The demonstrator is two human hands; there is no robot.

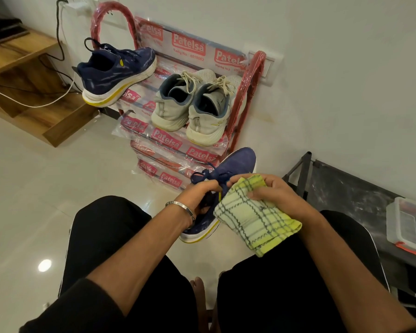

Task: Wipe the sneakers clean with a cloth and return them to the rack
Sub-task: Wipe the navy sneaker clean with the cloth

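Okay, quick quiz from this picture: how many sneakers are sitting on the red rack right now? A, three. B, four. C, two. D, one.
A: the red rack bears one navy sneaker and a pair of grey sneakers, while the second navy sneaker is off the rack, held by the left hand as the right hand grips the checked cloth.

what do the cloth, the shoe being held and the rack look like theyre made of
Cloth: soft woven fabric, matte, yellow-green with dark checks; it folds limply. Held navy sneaker: knit-looking textile upper, white and yellow foam-like sole. Rack: probably red-painted metal tubing, wrapped in glossy clear printed plastic.
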